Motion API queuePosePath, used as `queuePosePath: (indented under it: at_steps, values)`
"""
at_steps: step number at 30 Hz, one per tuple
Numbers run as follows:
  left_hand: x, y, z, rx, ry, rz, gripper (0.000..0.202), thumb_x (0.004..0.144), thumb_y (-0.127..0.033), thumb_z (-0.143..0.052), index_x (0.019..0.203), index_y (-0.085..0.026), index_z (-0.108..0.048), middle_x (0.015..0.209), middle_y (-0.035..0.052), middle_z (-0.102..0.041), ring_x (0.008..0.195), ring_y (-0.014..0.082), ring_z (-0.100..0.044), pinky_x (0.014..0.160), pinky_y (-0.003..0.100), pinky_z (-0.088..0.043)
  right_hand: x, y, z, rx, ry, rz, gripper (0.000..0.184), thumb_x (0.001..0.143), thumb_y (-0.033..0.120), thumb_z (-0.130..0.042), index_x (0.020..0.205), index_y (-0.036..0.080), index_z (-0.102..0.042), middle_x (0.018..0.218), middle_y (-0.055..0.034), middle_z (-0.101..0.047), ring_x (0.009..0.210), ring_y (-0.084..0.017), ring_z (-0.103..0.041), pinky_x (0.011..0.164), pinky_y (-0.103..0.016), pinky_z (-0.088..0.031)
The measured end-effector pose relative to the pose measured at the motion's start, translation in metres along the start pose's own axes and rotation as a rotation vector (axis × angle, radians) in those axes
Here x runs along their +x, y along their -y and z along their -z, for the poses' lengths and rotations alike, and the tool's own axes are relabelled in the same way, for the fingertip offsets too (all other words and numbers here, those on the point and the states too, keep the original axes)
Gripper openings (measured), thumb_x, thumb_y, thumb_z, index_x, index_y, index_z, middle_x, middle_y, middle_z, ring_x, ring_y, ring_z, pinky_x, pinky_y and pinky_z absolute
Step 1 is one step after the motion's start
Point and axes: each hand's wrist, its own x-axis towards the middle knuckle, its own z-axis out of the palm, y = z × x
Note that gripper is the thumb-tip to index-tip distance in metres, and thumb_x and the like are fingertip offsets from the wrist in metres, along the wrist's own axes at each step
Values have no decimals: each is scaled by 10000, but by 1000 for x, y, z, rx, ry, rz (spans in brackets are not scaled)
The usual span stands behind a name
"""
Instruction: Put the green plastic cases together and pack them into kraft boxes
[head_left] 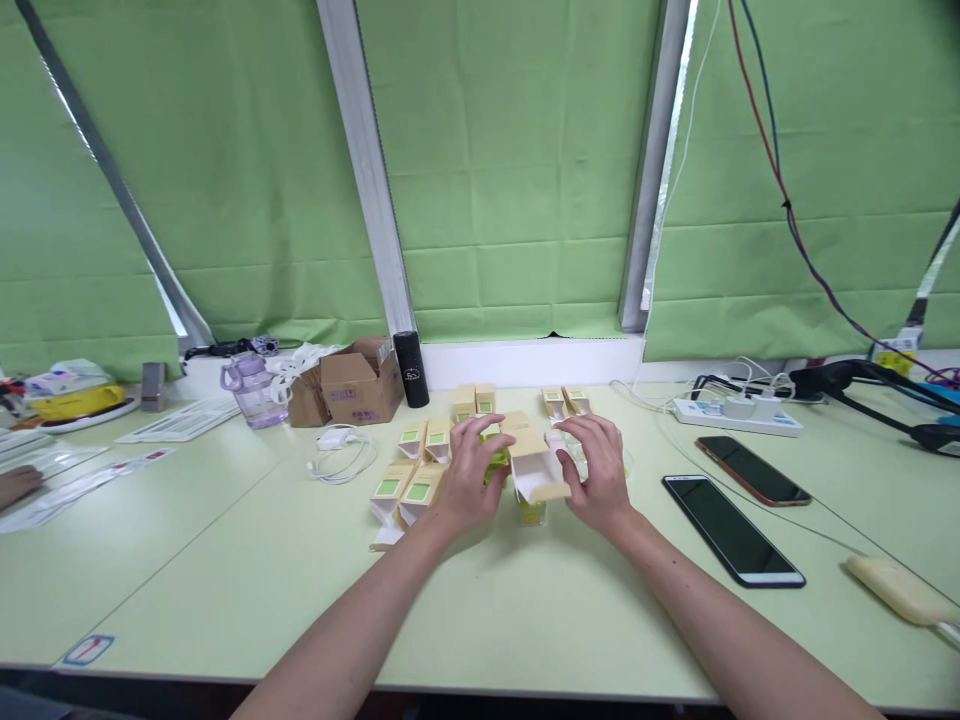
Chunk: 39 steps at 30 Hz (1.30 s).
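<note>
A small kraft cardboard box (525, 437) is between my hands, tilted, with its open white inside facing me. My left hand (472, 470) has its curled fingers at the box's left side. On the other side, my right hand (600, 470) grips the box's right edge, thumb below and fingers above. Beneath the box is a small clear container with yellow-green on it (532, 513). Something bright green (495, 460) shows behind my left fingers, partly hidden. Left of my left hand stand several similar small boxes with green windows (420, 492).
At the back are more small boxes (566, 402), a brown carton (364, 385), a black cylinder (410, 370) and a purple jug (255, 392). A white charger (337, 438) lies left. Two phones (731, 530), a power strip (739, 415) and cables lie right. Another person's hand (19, 485) is far left.
</note>
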Motion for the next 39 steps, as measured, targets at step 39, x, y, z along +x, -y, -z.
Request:
queuePosePath:
  at_steps: [39]
  values:
    - [1, 1, -12, -965, -179, 582, 666, 910, -506, -841, 1443, -223, -559, 1419, 160, -639, 1201, 282, -705, 1025, 405, -584, -11, 5, -9, 63, 164, -59, 442, 1017, 191, -526, 1455, 253, -521, 1344, -149, -646, 1274, -364, -596, 1076, -605, -493]
